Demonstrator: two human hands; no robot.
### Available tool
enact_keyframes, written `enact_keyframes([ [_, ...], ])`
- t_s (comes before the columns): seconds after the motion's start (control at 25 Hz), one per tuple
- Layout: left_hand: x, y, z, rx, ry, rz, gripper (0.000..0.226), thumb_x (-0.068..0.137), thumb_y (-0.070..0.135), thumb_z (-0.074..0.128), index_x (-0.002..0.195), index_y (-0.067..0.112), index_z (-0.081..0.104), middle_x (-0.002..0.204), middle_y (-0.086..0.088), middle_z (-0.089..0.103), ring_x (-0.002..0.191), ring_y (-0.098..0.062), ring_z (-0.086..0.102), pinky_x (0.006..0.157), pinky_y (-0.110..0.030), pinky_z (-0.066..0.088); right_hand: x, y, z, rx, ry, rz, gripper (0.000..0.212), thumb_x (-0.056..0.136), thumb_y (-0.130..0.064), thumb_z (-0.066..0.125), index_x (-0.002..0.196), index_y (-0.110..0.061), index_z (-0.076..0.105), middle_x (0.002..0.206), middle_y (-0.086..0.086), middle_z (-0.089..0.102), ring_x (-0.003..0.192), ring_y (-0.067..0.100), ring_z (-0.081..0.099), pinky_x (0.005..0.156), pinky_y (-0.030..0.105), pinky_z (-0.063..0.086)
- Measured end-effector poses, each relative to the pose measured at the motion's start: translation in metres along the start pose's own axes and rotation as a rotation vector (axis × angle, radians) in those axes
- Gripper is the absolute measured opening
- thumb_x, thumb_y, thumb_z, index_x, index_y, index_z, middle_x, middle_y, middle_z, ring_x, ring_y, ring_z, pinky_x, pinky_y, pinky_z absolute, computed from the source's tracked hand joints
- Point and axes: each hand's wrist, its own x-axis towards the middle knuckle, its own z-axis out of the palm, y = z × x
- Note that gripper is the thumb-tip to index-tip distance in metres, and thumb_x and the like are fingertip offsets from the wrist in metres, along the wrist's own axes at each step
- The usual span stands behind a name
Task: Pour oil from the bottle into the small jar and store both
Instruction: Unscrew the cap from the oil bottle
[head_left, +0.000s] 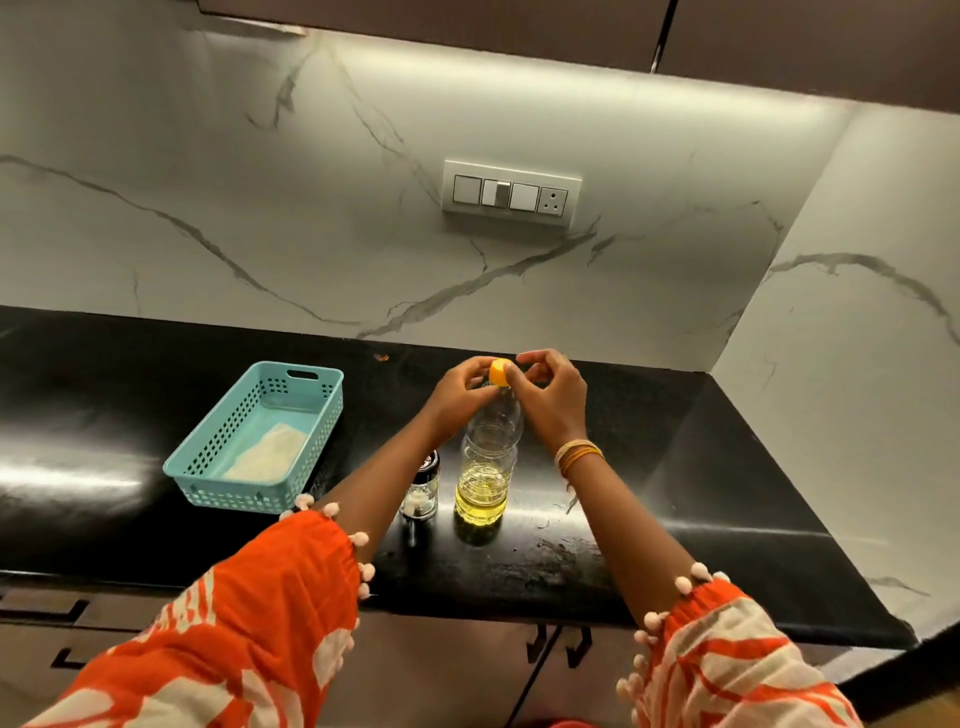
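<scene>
Orange sleeves nearest us. Oil bottle upright on counter, small jar just beside. Our left hand and right hand both pinched the yellow cap; best steady the neck, twist gently.

You've got two hands in view — left hand and right hand, one each. One oil bottle, one yellow cap on it. One small jar beside it. One teal basket, one pale cloth inside. One black counter. One switch plate on the wall — three switches and one socket on it. Two patterned sleeves, left sleeve and right sleeve. One stack of bangles; the exact number in it is too small to tell.
</scene>
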Motion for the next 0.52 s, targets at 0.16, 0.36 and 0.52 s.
enact_keyframes([
  [0.16,0.002,0.003,0.012,-0.013,0.016,-0.001,0.026,0.085,0.008,0.07,0.109,0.015,0.063,0.096,-0.003,0.068,0.096,-0.02,0.067,0.084,-0.03,0.057,0.017,-0.012,-0.008,-0.198,-0.171,-0.055,0.027,0.075,-0.036,0.077,0.089,-0.014,0.07,0.066,-0.005,0.06,0.059,0.007,0.056,0.062,0.024,0.055],
  [0.36,0.0,-0.014,0.023,-0.202,0.12,-0.051,0.023,0.087,0.013,0.068,0.11,0.017,0.063,0.095,-0.002,0.07,0.098,-0.025,0.068,0.079,-0.028,0.057,0.031,-0.019,-0.003,-0.392,-0.268,-0.08,0.038,0.074,-0.048,0.073,0.087,-0.012,0.07,0.078,0.005,0.068,0.071,0.017,0.066,0.069,0.031,0.06],
  [0.52,-0.002,-0.016,0.026,-0.291,0.088,-0.026,0.029,0.089,0.016,0.065,0.118,0.016,0.06,0.103,-0.004,0.07,0.1,-0.019,0.069,0.082,-0.028,0.058,0.039,-0.024,-0.004,-0.465,-0.377,-0.159,0.027,0.082,-0.033,0.07,0.091,-0.007,0.066,0.084,0.01,0.066,0.076,0.02,0.063,0.076,0.035,0.059],
])
